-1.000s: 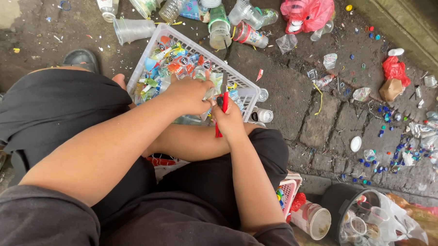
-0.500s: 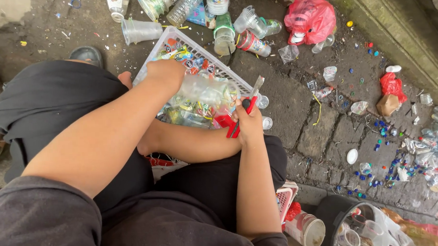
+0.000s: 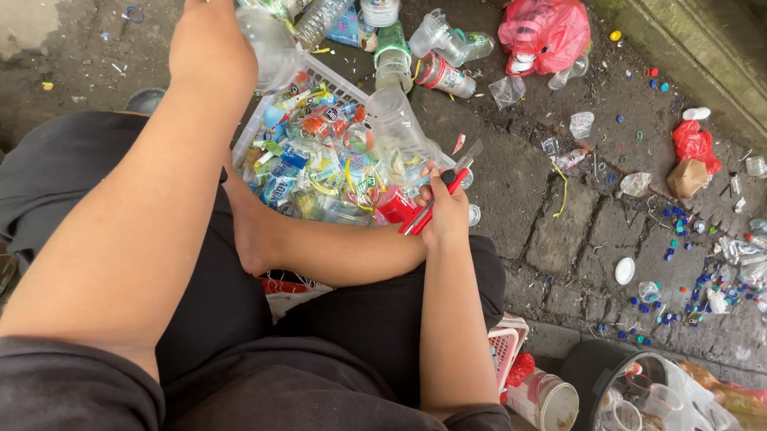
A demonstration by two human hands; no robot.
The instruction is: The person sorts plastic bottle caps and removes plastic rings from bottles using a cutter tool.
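R hand point(image 3: 444, 212) clenched on red utility knife point(image 3: 438, 198) by white basket point(image 3: 332, 77) of labels, L hand's point(image 3: 211, 26) grip on clear bottle point(image 3: 267, 41) raised over it can't be told; best keep blade pointed away frm leg.

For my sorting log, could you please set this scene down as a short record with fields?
Setting: person seated on stone paving amid plastic litter
Left hand: raised at the top edge, hand on a clear plastic bottle
Right hand: hand gripping a red-handled cutter, blade out
In front: white basket of torn labels and scraps
Nearby: red plastic bag, loose bottle caps
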